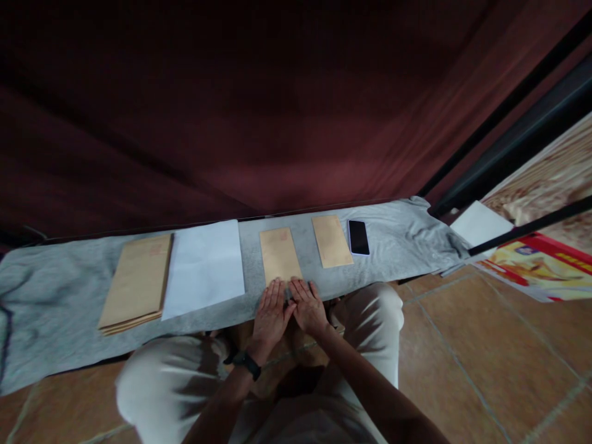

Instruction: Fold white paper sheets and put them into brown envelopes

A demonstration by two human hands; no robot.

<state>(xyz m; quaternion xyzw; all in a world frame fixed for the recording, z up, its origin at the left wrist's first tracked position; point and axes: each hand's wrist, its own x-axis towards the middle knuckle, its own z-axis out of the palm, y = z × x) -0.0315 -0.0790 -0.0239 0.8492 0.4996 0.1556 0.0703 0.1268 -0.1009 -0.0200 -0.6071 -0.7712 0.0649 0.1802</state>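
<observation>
My left hand (271, 311) and my right hand (307, 305) lie flat side by side, fingers stretched out, on the near end of a brown envelope (279, 253) in the middle of a grey cloth (55, 290). A black watch is on my left wrist. A second brown envelope (331, 240) lies to the right, apart from my hands. A stack of brown envelopes (137, 280) and a stack of white paper (203, 266) lie to the left.
A black phone (358, 237) lies face up beside the right envelope. A dark red curtain hangs behind the cloth. At the right are a white sheet (481, 225), a printed red and yellow box (541, 265) and tiled floor. My knees are below the cloth.
</observation>
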